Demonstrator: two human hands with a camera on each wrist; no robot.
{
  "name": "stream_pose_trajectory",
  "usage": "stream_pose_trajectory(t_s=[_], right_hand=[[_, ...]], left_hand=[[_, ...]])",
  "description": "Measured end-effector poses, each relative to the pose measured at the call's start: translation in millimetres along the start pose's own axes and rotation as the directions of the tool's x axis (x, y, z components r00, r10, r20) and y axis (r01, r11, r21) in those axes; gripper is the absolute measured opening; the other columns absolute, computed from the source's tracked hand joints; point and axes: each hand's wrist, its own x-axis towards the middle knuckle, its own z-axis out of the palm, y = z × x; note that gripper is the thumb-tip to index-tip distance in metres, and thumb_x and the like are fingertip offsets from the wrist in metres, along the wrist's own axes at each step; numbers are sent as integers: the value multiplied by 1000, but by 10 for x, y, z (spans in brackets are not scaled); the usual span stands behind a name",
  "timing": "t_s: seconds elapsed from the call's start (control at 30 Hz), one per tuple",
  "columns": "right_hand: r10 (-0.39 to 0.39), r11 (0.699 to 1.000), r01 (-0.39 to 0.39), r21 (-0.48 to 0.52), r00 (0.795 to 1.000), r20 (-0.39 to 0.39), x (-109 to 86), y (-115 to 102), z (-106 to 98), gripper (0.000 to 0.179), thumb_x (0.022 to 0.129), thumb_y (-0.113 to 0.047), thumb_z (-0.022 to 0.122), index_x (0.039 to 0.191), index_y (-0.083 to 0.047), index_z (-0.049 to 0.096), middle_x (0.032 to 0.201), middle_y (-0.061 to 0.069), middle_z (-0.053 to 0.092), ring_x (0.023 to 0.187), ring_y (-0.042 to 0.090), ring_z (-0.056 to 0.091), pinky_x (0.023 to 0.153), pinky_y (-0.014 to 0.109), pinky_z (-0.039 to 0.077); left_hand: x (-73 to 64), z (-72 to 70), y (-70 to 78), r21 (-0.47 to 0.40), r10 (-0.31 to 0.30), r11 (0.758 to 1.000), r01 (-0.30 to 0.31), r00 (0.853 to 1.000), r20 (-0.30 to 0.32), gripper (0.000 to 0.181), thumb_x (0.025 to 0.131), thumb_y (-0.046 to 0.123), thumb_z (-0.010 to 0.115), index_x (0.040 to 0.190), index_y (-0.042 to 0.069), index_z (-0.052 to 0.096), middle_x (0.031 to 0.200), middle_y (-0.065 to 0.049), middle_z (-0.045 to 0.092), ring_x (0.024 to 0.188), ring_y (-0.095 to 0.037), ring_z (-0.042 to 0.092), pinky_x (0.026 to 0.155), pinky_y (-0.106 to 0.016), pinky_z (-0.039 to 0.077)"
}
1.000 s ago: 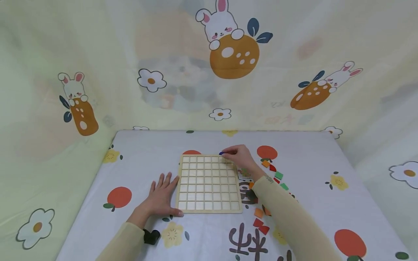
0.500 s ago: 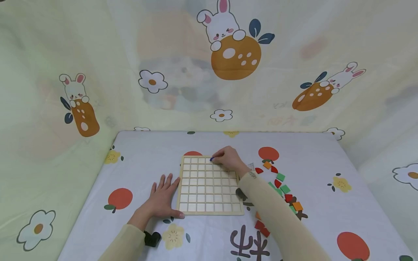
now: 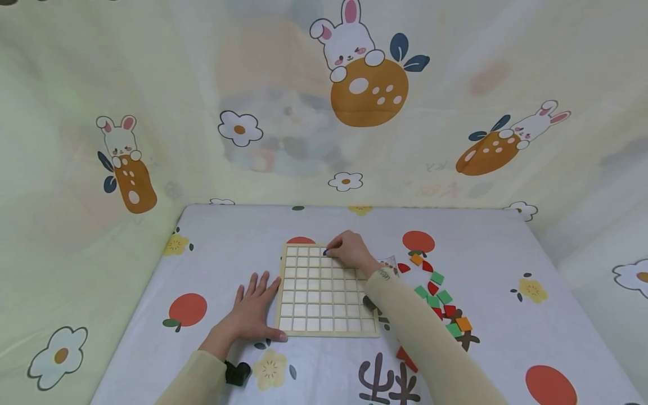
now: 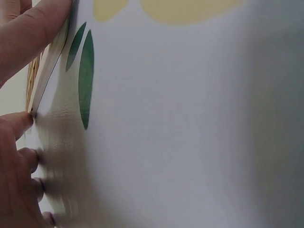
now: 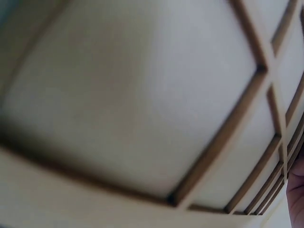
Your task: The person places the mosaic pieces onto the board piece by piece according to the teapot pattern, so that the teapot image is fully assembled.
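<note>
A pale wooden grid board (image 3: 306, 295) with square cells lies on the patterned cloth. My left hand (image 3: 250, 312) has its fingers spread along the board's left edge, and its thumb reaches the near left corner. The left wrist view shows that thumb (image 4: 28, 40) against the board's side (image 4: 50, 66). Over the board's far row, right of its middle, my right hand (image 3: 349, 250) pinches a small dark blue piece (image 3: 325, 252), mostly hidden by the fingers. In the right wrist view the board's rim (image 5: 95, 190) and dividers loom close; only a bit of the hand (image 5: 296, 192) shows.
Loose flat pieces in green (image 3: 437, 278), red (image 3: 403, 267) and orange (image 3: 463, 324) are scattered right of the board, some partly under the right sleeve (image 3: 420, 326). A printed card (image 3: 390, 262) shows behind the right wrist. Printed curtains (image 3: 283, 185) stand behind the table.
My right hand has moved left along the board's far edge, carrying the blue piece from the far right corner to nearer the middle. More loose pieces have come into sight. The left hand stays put.
</note>
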Motion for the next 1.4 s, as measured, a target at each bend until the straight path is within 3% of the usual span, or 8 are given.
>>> stream_pose_trajectory(t_s=[0.17,0.53,0.87,1.17,1.4], right_hand=[[-26,999,26,-27,999,-18,5,-32,29,13,94,-15,74,99,-6,82,102,10,78,101,28,71,89,41,59],[10,996,-11,-85,1000,-8,1,-82,33,11,93,-15,75,96,-6,81,97,8,79,94,24,70,85,37,58],[-50,979,59,-194,998,49,-45,-104,-8,16,98,-11,68,108,-5,79,112,11,75,108,28,69,96,41,57],[-48,986,50,-157,999,18,-40,-84,-5,15,96,-10,70,104,-5,81,107,12,78,105,28,71,92,41,58],[-33,994,38,-100,998,51,-14,-25,-20,17,95,-11,70,108,-6,80,108,11,78,107,29,70,93,41,58]], left_hand=[[-4,0,6,1,-2,1000,2,1000,-1,126,64,56,91,163,12,26,172,-19,11,159,-45,-1,124,-71,3],[16,22,-21,9,-2,1000,2,1000,-1,126,64,58,90,163,14,26,173,-17,10,159,-44,-3,124,-70,2],[-9,1,5,-5,1,1000,-1,1000,0,126,64,56,91,163,12,26,172,-19,11,159,-45,-1,124,-70,2],[5,28,-19,-3,5,1000,-5,1000,-7,127,63,58,90,163,13,26,172,-18,11,159,-45,-1,124,-71,3],[-1,22,-23,-8,9,1000,-9,1000,-10,127,63,57,91,163,12,26,172,-19,11,159,-45,-1,124,-71,3]])
